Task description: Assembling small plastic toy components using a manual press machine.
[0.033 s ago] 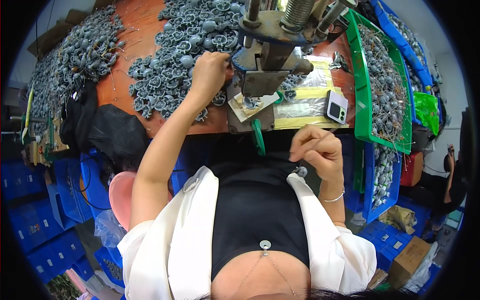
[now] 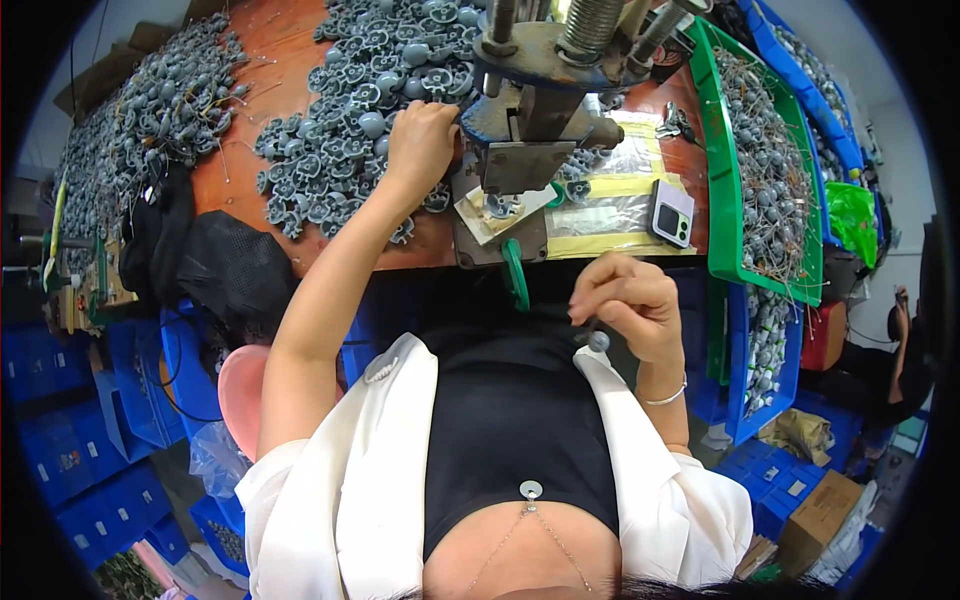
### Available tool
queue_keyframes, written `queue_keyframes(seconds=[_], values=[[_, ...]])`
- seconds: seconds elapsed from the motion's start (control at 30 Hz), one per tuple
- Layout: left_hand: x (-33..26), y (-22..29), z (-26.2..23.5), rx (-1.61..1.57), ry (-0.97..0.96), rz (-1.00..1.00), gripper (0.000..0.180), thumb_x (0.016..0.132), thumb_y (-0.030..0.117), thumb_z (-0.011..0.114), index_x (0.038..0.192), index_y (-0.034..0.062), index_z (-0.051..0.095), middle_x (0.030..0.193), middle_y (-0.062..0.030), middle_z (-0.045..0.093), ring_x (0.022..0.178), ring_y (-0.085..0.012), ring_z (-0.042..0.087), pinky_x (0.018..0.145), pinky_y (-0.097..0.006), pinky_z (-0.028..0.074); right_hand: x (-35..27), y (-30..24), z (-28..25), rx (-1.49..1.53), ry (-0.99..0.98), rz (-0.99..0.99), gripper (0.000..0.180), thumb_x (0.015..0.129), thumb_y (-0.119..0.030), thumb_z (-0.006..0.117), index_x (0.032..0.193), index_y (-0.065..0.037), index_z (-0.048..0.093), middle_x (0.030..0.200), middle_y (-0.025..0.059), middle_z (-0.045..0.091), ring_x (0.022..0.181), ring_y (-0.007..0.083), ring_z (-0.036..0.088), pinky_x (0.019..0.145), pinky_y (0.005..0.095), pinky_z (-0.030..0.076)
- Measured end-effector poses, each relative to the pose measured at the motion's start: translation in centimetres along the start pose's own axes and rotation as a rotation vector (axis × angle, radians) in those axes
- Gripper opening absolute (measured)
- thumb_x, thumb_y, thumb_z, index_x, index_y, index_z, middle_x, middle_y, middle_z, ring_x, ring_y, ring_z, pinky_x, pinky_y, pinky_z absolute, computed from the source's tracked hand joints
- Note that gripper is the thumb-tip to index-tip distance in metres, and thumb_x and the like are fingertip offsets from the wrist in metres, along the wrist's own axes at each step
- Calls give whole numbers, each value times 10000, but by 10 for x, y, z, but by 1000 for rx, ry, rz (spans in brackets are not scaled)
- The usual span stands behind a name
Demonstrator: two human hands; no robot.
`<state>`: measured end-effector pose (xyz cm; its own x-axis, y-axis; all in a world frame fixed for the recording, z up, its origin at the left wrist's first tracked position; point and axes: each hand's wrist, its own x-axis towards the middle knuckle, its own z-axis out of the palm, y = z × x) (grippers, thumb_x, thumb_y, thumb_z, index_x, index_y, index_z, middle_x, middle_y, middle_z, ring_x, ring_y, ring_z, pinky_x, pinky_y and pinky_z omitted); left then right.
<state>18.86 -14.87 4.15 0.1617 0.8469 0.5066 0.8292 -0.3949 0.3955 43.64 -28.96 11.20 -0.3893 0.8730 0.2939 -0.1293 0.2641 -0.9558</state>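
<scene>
My left hand point(image 2: 422, 145) is closed beside the hand press point(image 2: 530, 155), its fingertips turned away; whatever they grip is hidden against the machine's left side. In front of my body, my right hand point(image 2: 635, 305) is pinched shut, and a small grey ball-shaped part point(image 2: 598, 341) hangs just below the fingertips. Under the press head, a grey plastic piece point(image 2: 503, 205) sits on a pale block point(image 2: 482, 216) on the press base. A heap of grey plastic housings point(image 2: 335, 150) spreads over the table next to my left hand.
At the right stands a green tray point(image 2: 728, 200) of grey parts with wires. A phone point(image 2: 672, 214) lies on the taped sheet near the table's front edge. Wired parts point(image 2: 180, 100) are piled at far left, beside a black bag point(image 2: 235, 265). Another person's arm point(image 2: 901, 340) shows far right.
My right hand has shifted slightly left, the grey ball-shaped part moving with it. My left hand stays by the press, its fingers slightly higher.
</scene>
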Motion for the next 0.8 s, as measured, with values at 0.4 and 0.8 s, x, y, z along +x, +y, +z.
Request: queue_keyframes(seconds=[0.4,0.8], values=[[13,-19,13,251,-3,65,169,719,85,643,885,88,671,878,-73,623,873,-264,564,754,-373,404,-6,15,-1,-78,-24,33,101,821,0,596,833,21,694,637,43,591,491,69,464,441,207,324],[-93,31,-42,-1725,-215,-912,280,953,184,508,1181,21,513,909,-86,614,757,-146,616,699,-267,516,18,47,32,-518,166,-17,22,788,25,636,804,25,652,623,51,550,471,91,465,433,225,331]])
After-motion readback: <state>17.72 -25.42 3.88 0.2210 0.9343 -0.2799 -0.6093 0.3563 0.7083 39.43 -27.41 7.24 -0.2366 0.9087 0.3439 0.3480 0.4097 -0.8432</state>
